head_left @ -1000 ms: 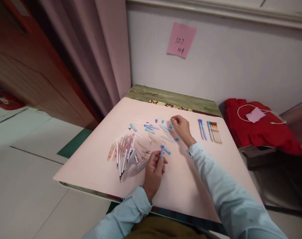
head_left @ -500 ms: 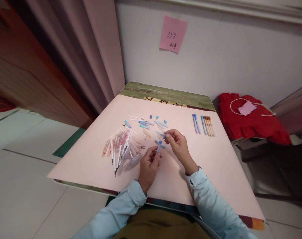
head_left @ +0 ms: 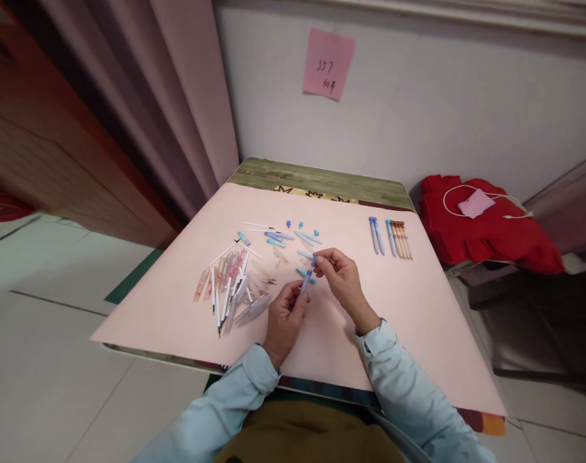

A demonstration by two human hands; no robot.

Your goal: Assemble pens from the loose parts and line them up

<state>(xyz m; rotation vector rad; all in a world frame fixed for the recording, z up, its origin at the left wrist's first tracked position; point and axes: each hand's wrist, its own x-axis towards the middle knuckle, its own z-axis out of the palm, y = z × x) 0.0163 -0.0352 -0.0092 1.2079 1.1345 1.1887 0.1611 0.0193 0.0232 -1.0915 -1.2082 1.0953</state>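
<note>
My left hand [head_left: 283, 321] is closed around a blue-violet pen barrel [head_left: 306, 283], which points up and away from me. Between thumb and fingers, my right hand [head_left: 341, 281] pinches a small blue pen top [head_left: 314, 261] just above the barrel's upper end. Whether the two parts touch is too small to tell. Behind the fingers lie a light-blue pen part [head_left: 304, 255] and a turquoise barrel piece [head_left: 302, 272]. Left of my left hand is a pile of white refills [head_left: 226, 292], pinkish clear barrels [head_left: 208, 285] and a clear plastic bag [head_left: 251, 312].
Several small blue tops [head_left: 301, 225] and blue barrel parts [head_left: 276, 242] lie farther back on the pink-covered table [head_left: 403, 334]. Blue pens [head_left: 377, 236] and brown-topped pens [head_left: 403, 241] form a row at right. A red cloth [head_left: 476, 225] sits beyond the right edge.
My right hand has brought the blue pen top over the barrel's upper end, where before they were farther apart. The whole view has shifted slightly.
</note>
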